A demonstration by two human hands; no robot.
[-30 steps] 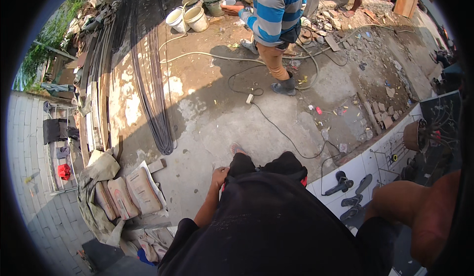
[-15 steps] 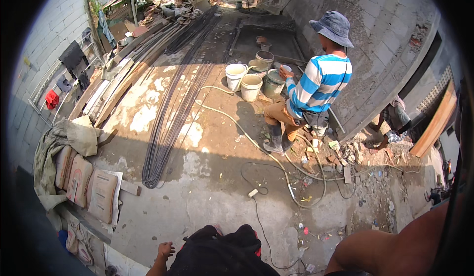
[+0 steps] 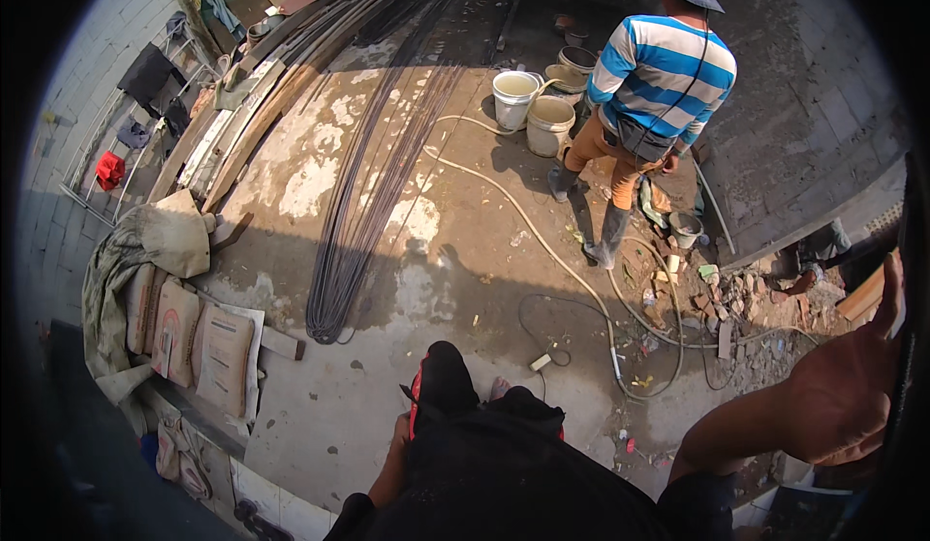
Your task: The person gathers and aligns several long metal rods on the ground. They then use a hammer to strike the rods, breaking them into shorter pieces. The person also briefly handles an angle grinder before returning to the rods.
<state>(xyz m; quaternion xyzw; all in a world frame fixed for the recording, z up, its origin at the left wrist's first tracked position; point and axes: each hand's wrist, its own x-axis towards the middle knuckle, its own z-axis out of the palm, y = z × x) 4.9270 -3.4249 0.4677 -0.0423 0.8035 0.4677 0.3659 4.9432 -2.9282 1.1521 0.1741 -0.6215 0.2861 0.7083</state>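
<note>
My left hand [image 3: 397, 449] is low in the middle, beside the black clothing [image 3: 484, 459] on my legs. Its fingers point forward along the cloth, partly hidden, and nothing shows in them. On the right, my right hand [image 3: 841, 403] is raised near the picture's rim, its thumb stretched upward. Part of that hand falls into the dark edge; I see nothing held in it. Ahead, a co-worker [image 3: 664, 76] in a blue-and-white striped shirt and a bucket hat stands beside the white bucket [image 3: 514, 100] and a second pale bucket [image 3: 550, 126], back turned to me.
A bundle of steel bars [image 3: 339, 279] lies lengthwise on the ground, with timber planks [image 3: 281, 91] to its left. Filled sacks [image 3: 225, 357] lean near the left edge. A hose [image 3: 528, 216] and a cable [image 3: 528, 323] cross the floor. Rubble [image 3: 756, 294] lies right.
My left hand has gone from hanging spread to lying against my leg clothing. My right hand has come into view, raised. The co-worker has straightened and turned away. My view has tipped downward.
</note>
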